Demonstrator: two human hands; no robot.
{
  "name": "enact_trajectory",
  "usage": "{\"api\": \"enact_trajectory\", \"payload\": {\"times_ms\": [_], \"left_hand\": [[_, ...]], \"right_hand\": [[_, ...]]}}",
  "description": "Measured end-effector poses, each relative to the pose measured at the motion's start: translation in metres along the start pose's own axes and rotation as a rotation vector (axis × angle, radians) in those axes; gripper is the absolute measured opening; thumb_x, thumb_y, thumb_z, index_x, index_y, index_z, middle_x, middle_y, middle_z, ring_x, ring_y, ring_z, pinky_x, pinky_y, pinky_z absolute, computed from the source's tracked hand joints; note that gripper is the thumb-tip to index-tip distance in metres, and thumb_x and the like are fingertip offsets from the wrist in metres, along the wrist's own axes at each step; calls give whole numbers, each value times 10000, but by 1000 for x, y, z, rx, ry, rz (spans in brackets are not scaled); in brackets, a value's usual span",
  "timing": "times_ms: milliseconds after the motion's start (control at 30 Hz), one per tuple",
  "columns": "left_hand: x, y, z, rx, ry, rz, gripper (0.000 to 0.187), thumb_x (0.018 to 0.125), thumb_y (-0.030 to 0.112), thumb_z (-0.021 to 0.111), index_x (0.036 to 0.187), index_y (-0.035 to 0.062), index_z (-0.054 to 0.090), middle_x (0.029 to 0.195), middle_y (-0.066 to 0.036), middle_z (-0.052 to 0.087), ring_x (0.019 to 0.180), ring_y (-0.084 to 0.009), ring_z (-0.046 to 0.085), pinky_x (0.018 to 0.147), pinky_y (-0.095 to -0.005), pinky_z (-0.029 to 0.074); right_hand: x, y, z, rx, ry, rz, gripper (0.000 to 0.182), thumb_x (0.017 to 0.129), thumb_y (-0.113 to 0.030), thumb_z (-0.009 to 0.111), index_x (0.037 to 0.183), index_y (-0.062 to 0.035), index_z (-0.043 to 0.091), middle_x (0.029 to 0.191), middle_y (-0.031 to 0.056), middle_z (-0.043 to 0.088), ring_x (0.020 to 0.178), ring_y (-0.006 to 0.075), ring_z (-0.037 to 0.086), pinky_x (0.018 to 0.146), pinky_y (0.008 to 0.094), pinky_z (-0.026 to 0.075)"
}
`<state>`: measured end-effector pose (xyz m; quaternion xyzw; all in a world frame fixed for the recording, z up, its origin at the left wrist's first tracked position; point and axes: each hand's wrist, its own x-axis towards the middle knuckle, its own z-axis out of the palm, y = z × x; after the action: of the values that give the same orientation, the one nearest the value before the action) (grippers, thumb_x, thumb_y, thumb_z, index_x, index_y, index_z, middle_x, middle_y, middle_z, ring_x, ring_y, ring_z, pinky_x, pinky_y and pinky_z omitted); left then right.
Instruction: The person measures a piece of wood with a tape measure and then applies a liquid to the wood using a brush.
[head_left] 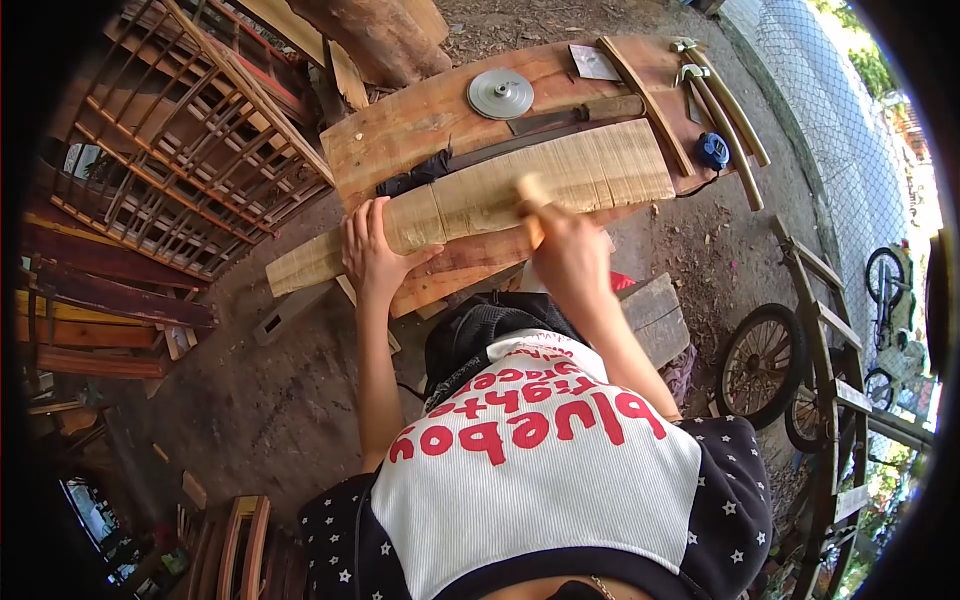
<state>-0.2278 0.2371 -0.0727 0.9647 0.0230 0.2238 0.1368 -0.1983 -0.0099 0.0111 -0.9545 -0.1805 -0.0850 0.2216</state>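
A long pale wooden plank [480,205] lies across the workbench [365,135], its left end jutting past the bench. My left hand [375,250] rests on the plank near that end, fingers spread and thumb apart. In my right hand [572,245], closed and blurred by motion, is a pale wooden-handled tool [532,190] over the middle of the plank. Its working end is too smeared to make out. Behind the plank lie a folded black umbrella [415,172] and a long blade [548,120] with a wooden handle.
On the bench are a round metal disc [500,93], a curved wooden strip [648,105], a blue tape measure [712,150] and hammers with long handles [722,110]. Slatted wooden frames [190,140] stand at left. A wooden ladder [825,330] and a wheel [762,365] are at right.
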Motion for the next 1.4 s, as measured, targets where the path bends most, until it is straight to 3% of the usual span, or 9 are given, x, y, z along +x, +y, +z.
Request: {"api": "enact_trajectory", "payload": {"times_ms": [133,300,467,567,733,867,1067,1200,1400], "left_hand": [[1,-2,1,22,9,17,1009,530,812,613,1206,72,498,1164,-104,516,1083,-311,496,951,-464,406],[1,0,-1,-4,-23,-31,997,520,781,653,1214,83,497,1177,-108,507,1100,-316,483,976,-476,385],[9,23,-20,-190,-91,102,927,595,689,694,1289,116,471,1263,-112,472,1165,-331,446,1027,-471,319],[18,74,-43,-430,-215,176,783,660,392,773,1332,156,447,1302,-109,450,1142,-310,493,956,-437,388],[5,86,-9,-653,-28,-99,492,771,317,703,1206,128,572,1040,-112,619,813,-257,638,680,-353,507],[0,49,-21,-490,62,-196,306,837,321,652,1005,68,687,705,-106,665,535,-225,635,497,-332,496],[-33,-57,-83,-304,268,-731,252,908,228,582,979,-2,656,768,-120,686,677,-167,669,591,-289,509],[-11,-30,-95,159,117,-679,185,871,162,590,801,-3,636,546,-136,592,485,-227,612,400,-365,448],[19,95,-20,-481,18,-161,194,854,162,613,981,19,642,695,-165,640,558,-248,645,508,-344,520]], "right_hand": [[7,31,-14,430,-158,-12,173,802,-124,569,952,-157,649,837,63,673,690,249,660,628,362,530],[17,96,-65,-166,193,382,197,870,-285,521,903,-165,673,770,107,674,694,304,665,597,394,526],[26,40,-11,-99,-85,125,161,902,-266,512,934,-145,614,664,131,634,614,321,643,544,432,510],[22,-12,11,172,-107,-117,224,880,-272,545,1043,-119,539,666,141,643,616,350,637,547,448,502],[29,-17,-7,540,-290,-112,653,774,-243,725,1307,-132,363,889,141,694,822,306,678,677,383,532],[40,18,-1,509,-444,-36,399,824,-256,682,1169,-103,550,934,158,684,850,271,682,693,348,537],[49,79,22,356,-263,129,202,876,-222,595,1026,-94,635,714,116,666,652,213,664,599,316,496],[45,87,38,295,-157,114,173,874,-260,585,993,-149,644,610,61,598,551,206,597,547,341,453],[42,84,43,211,-63,126,152,875,-278,572,964,-180,646,574,40,560,529,215,564,539,356,434]]}}
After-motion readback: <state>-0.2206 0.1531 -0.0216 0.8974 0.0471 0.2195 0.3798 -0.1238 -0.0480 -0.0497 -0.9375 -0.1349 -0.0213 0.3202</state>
